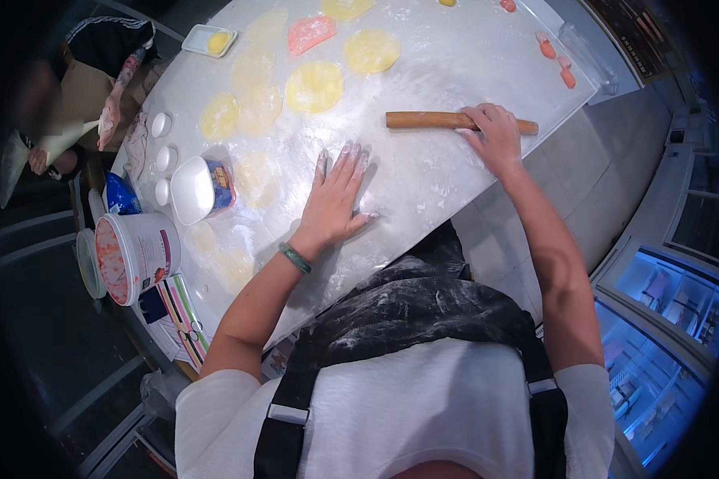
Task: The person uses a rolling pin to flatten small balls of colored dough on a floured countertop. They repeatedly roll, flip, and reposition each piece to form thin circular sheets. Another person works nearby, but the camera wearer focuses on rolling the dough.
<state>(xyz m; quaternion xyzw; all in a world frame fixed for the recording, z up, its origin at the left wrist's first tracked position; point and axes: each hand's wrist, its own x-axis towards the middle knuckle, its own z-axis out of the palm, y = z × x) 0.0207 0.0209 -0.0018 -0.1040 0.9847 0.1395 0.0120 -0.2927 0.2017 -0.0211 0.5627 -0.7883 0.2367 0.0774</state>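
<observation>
My left hand (335,200), floury and with fingers spread, is held over the dusted white worktop (389,173), with nothing in it; whether the palm touches the surface I cannot tell. A green bangle is on that wrist. My right hand (492,135) is closed around a wooden rolling pin (422,120) near the table's right edge. Flat yellow dough rounds (314,87) and a pink dough sheet (311,35) lie beyond my left hand. Small orange-pink dough pieces (548,49) are at the far right corner.
At the left stand a white plastic tub (193,190), small white round containers (162,124) and a large bucket of orange-red contents (150,248). A foam tray (186,41) holds a yellow ball. Another person (109,114) works beyond the left edge with a piping bag. Lit refrigerated cases stand right.
</observation>
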